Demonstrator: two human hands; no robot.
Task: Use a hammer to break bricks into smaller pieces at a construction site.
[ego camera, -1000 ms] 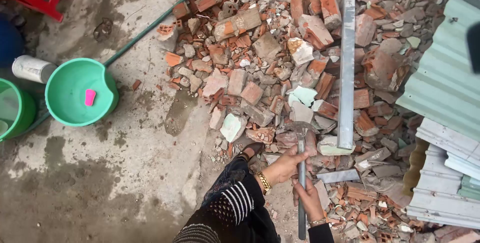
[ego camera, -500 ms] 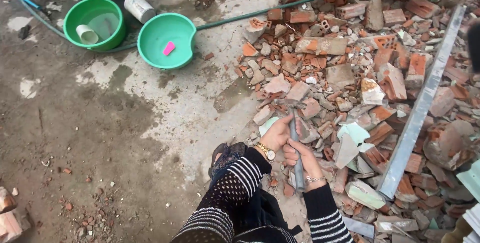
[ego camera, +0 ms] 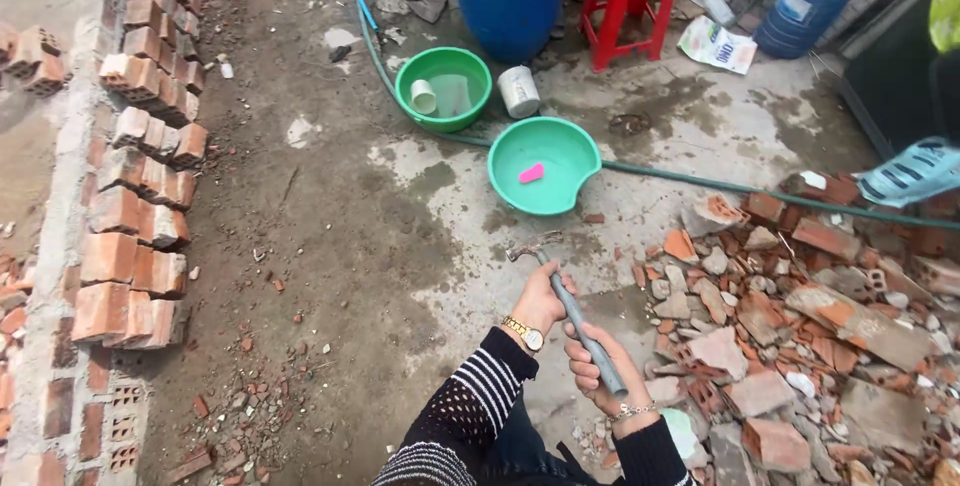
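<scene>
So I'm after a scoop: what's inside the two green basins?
The nearer basin holds a small pink piece. The farther one holds a pale cup and some water; its near inner wall is hidden.

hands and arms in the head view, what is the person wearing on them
Both hands are bare. The left hand has a gold wristwatch at the wrist; the right hand has a thin beaded bracelet. Both sleeves are black knit with white stripes near the cuff and an open, dotted weave higher up.

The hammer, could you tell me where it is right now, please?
In the head view, the hammer is low and centre-right, gripped by both hands: left hand upper, right hand lower. Its head hangs over wet concrete, below the teal basin and left of the brick rubble.
</scene>
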